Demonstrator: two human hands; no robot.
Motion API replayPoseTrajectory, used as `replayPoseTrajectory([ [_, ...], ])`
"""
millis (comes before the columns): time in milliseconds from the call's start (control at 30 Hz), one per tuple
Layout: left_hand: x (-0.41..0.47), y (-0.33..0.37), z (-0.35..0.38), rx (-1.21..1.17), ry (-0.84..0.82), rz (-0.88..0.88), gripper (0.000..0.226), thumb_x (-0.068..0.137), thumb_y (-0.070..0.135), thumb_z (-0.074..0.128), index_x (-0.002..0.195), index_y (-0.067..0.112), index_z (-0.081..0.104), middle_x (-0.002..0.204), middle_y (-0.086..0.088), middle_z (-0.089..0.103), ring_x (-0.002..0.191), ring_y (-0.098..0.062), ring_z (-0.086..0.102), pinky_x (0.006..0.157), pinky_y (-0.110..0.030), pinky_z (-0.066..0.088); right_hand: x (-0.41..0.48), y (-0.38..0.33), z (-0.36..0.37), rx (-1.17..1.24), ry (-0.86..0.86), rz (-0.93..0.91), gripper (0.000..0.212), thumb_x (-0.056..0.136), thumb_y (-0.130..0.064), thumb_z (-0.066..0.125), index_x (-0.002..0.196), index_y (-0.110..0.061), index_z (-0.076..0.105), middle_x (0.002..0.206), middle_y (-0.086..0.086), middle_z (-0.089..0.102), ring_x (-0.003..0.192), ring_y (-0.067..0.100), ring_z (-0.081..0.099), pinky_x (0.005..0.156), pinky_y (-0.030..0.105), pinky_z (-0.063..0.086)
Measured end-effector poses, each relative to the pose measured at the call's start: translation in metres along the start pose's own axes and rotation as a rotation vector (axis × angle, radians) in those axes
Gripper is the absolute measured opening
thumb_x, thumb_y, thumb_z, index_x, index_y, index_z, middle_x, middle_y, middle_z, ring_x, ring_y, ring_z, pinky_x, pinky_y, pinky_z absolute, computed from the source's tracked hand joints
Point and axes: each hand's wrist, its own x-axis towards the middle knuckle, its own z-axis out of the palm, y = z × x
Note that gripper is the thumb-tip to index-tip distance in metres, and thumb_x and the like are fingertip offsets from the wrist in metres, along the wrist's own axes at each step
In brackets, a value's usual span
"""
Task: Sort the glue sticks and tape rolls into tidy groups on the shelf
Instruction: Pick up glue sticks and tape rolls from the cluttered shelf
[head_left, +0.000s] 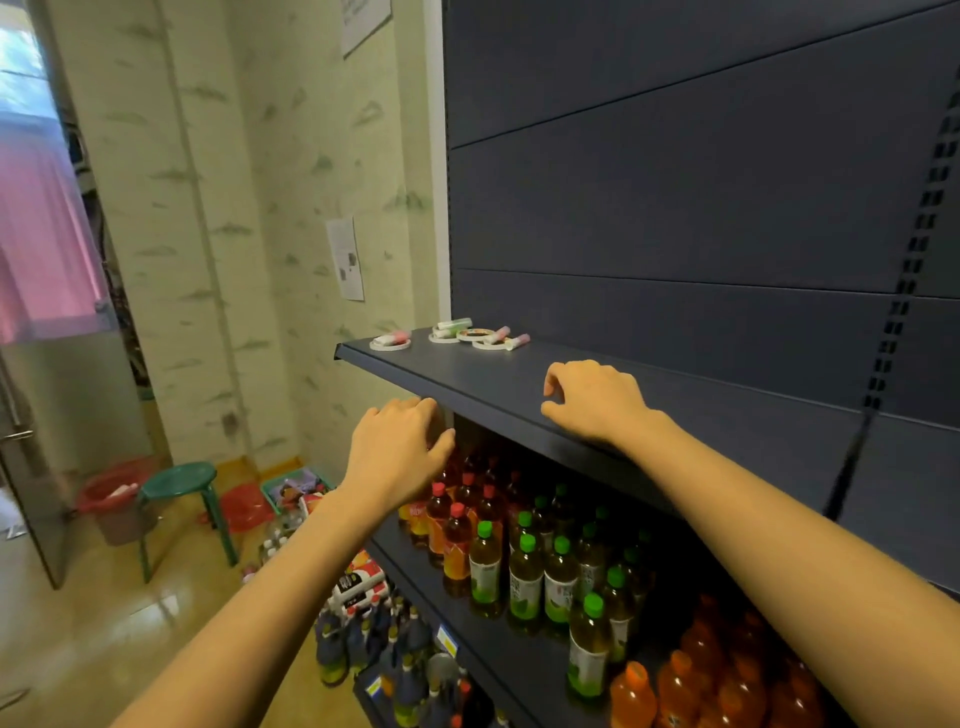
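left hand (397, 441) – curled, empty | right hand (592, 397) – curled, empty

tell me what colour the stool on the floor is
Green: the stool has a round green seat and green legs, seen best in the head view, at lower left.

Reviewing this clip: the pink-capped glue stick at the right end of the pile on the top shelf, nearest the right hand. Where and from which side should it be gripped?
Probably pinch the white barrel of the pink-capped glue stick across its width, coming from above and the shelf's front edge with the right hand. It lies on its side, its left end by a tape roll, while the cap end and front side look clear.
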Motion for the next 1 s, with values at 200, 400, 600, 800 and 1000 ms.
replayPoseTrajectory([
  [200, 0.075, -0.052, 0.044, -0.014, -0.02, 0.008, 0.029, 0.091, 0.041, 0.046, 0.098, 0.016, 0.058, 0.1, 0.0, 0.064, 0.095, -0.019, 0.057, 0.08, -0.032, 0.042, 0.101, -0.003, 0.033, -0.027, 0.009, 0.004, 0.022, 0.089, -0.033, 0.051, 0.107, -0.021, 0.058, 0.108, 0.0, 0.062, 0.095, 0.022, 0.06, 0.072, 0.032, 0.044],
  [400, 0.135, -0.096, 0.091, -0.035, -0.019, 0.004, 0.029, 0.091, 0.041, 0.046, 0.099, 0.017, 0.06, 0.101, 0.0, 0.065, 0.097, -0.019, 0.056, 0.083, -0.032, 0.042, 0.186, 0.009, 0.065, -0.024, -0.031, 0.099, 0.022, 0.09, -0.033, 0.052, 0.108, -0.02, 0.058, 0.109, 0.002, 0.063, 0.096, 0.022, 0.06, 0.075, 0.033, 0.045],
  [600, 0.191, -0.129, 0.135, -0.124, -0.059, 0.027, 0.029, 0.091, 0.041, 0.048, 0.1, 0.016, 0.061, 0.099, 0.0, 0.065, 0.094, -0.018, 0.058, 0.083, -0.035, 0.047, 0.243, 0.023, 0.097, -0.062, -0.092, 0.208, 0.018, 0.09, -0.035, 0.052, 0.103, -0.023, 0.057, 0.107, 0.002, 0.061, 0.095, 0.023, 0.059, 0.071, 0.032, 0.041],
  [800, 0.256, -0.159, 0.185, -0.198, -0.088, 0.116, 0.027, 0.09, 0.04, 0.05, 0.098, 0.017, 0.062, 0.1, 0.0, 0.066, 0.093, -0.019, 0.058, 0.08, -0.037, 0.049, 0.304, 0.038, 0.126, -0.027, -0.085, 0.41, 0.024, 0.093, -0.033, 0.046, 0.109, -0.02, 0.057, 0.115, 0.006, 0.059, 0.103, 0.027, 0.056, 0.075, 0.034, 0.039],
  [1000, 0.323, -0.186, 0.221, -0.261, -0.099, 0.256, 0.023, 0.089, 0.038, 0.051, 0.092, 0.018, 0.063, 0.095, -0.001, 0.067, 0.088, -0.02, 0.06, 0.073, -0.033, 0.049, 0.362, 0.042, 0.159, 0.017, -0.06, 0.621, 0.04, 0.095, -0.044, 0.044, 0.117, -0.012, 0.052, 0.117, 0.01, 0.058, 0.105, 0.029, 0.056, 0.077, 0.036, 0.04],
])
